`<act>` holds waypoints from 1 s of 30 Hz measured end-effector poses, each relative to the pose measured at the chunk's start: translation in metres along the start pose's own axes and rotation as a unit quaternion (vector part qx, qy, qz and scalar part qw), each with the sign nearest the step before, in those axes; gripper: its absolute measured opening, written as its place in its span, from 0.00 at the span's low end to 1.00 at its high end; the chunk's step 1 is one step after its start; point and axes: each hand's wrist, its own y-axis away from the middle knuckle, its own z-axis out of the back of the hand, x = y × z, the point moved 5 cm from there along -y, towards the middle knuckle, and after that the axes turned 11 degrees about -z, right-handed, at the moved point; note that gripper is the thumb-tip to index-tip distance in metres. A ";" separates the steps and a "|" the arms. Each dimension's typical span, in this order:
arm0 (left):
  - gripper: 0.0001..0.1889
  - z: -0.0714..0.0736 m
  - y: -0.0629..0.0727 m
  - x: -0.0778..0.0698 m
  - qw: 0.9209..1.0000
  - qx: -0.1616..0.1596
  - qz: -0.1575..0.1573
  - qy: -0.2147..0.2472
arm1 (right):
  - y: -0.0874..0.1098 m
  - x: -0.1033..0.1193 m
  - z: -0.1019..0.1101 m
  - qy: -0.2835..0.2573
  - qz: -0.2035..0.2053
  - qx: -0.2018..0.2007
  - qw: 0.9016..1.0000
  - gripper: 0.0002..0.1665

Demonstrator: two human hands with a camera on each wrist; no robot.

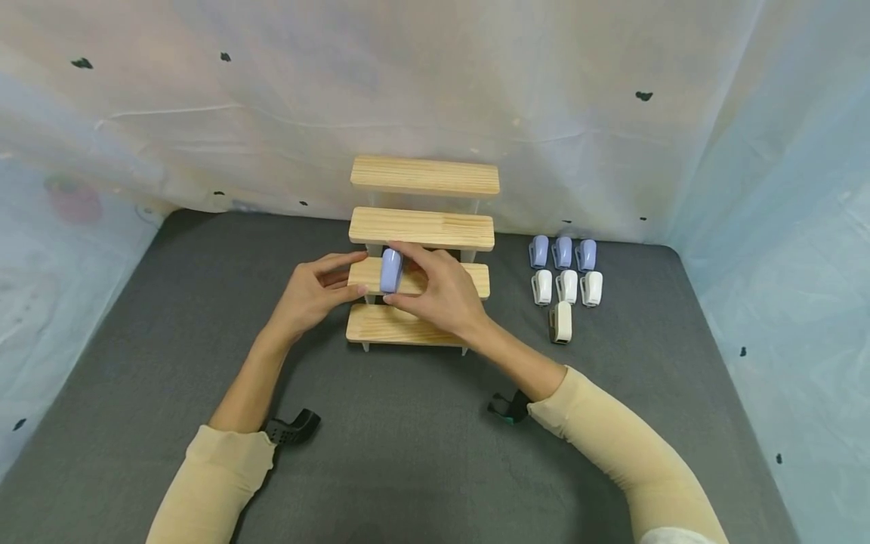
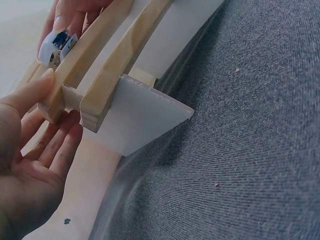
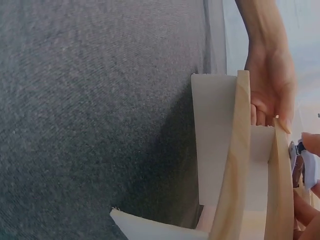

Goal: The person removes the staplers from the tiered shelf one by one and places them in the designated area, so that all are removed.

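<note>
A wooden shelf stand with stepped boards stands at the back of the table. On its second board from the bottom sits a small lavender stapler, upright near the left end. My right hand pinches it between thumb and fingers, the thumb at its near end. My left hand holds the left end of the same board; in the left wrist view the thumb lies on top and the fingers reach underneath. The stapler's metal parts face the left wrist camera.
To the right of the stand are rows of small staplers: lavender ones at the back, white ones in the middle, and one cream stapler in front. Behind the stand hangs a pale sheet. Grey cloth covers the table.
</note>
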 end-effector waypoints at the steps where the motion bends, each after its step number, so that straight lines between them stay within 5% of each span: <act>1: 0.28 0.000 0.000 -0.004 1.000 0.001 0.000 -0.001 | 0.000 0.000 -0.001 0.011 -0.001 -0.006 1.000 0.46; 6: 0.27 -0.001 0.000 -0.013 1.000 0.002 -0.003 -0.005 | 0.001 0.003 -0.004 0.047 0.005 -0.033 0.998 0.51; 12: 0.28 -0.002 -0.001 0.004 1.000 0.001 -0.001 0.009 | 0.003 0.002 -0.005 0.059 0.005 -0.057 0.997 0.46; 17: 0.28 0.001 0.000 0.019 1.000 -0.007 -0.002 0.010 | 0.004 0.002 -0.005 0.055 0.012 -0.047 0.997 0.42; 30: 0.29 0.001 -0.001 0.019 1.000 -0.004 -0.007 0.016 | 0.010 -0.002 0.007 -0.034 0.010 0.005 0.999 0.43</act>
